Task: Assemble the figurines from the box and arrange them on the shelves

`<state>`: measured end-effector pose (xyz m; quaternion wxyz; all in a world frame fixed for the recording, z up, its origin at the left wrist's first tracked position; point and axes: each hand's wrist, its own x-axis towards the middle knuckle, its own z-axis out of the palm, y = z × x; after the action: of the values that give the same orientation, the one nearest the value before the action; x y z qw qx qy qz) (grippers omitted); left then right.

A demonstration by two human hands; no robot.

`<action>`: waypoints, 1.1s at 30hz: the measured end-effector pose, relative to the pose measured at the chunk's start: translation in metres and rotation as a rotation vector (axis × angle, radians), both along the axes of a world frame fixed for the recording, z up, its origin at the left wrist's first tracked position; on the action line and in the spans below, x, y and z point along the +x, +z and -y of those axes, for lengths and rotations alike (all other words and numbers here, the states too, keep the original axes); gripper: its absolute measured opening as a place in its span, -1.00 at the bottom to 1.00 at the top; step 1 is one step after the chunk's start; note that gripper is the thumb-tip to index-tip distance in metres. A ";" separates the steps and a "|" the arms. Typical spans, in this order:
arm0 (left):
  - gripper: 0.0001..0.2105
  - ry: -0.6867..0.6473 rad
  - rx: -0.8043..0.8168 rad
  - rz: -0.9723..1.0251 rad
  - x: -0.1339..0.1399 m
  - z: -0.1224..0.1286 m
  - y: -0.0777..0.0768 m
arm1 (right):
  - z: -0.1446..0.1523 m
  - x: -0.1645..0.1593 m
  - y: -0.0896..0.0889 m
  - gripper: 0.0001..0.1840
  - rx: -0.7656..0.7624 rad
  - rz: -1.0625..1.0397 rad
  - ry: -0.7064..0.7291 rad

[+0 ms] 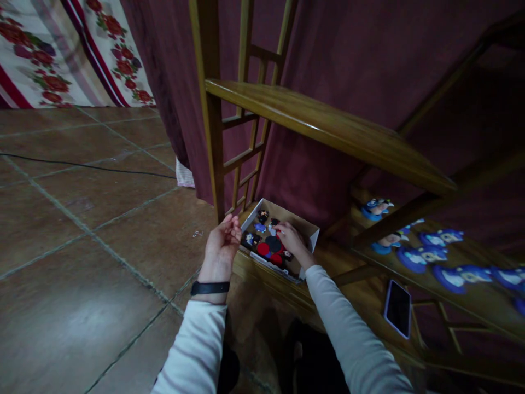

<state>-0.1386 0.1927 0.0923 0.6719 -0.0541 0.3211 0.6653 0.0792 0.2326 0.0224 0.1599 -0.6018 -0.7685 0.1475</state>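
A shallow open cardboard box with white outer sides stands on the low wooden shelf, holding several small figurines, some black, some blue, and round red and black pieces. Inside it is my right hand, its fingertips drawn together on a small dark-topped figurine with a pale body. The grip is partly hidden by the hand. My left hand, with a black band on the wrist, hovers just left of the box, palm up. Its fingers are loosely curled, and I see nothing in them.
A wooden shelf board juts out above the box, joined to a lattice side frame. Several blue-based figurines stand on the shelf at right, near a phone. A black cable crosses the tiled floor.
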 end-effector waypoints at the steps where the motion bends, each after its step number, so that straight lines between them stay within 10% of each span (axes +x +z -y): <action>1: -0.75 0.000 -0.001 -0.001 0.000 0.000 0.001 | -0.001 0.005 0.000 -0.70 0.009 -0.023 -0.035; 11: -0.77 -0.023 0.021 -0.005 0.002 -0.002 -0.004 | 0.031 0.039 -0.019 -0.76 0.026 -0.165 -0.234; 23: -0.78 -0.036 0.003 -0.001 0.009 -0.002 -0.004 | 0.054 0.011 -0.013 -0.63 -0.120 0.109 0.143; 33: -0.77 -0.054 0.010 -0.004 0.013 -0.001 -0.003 | 0.041 -0.023 -0.012 -0.74 -0.078 0.267 0.113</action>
<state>-0.1254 0.1940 0.0896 0.6892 -0.0408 0.3202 0.6487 0.0561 0.1915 0.0107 0.0243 -0.5777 -0.8091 0.1046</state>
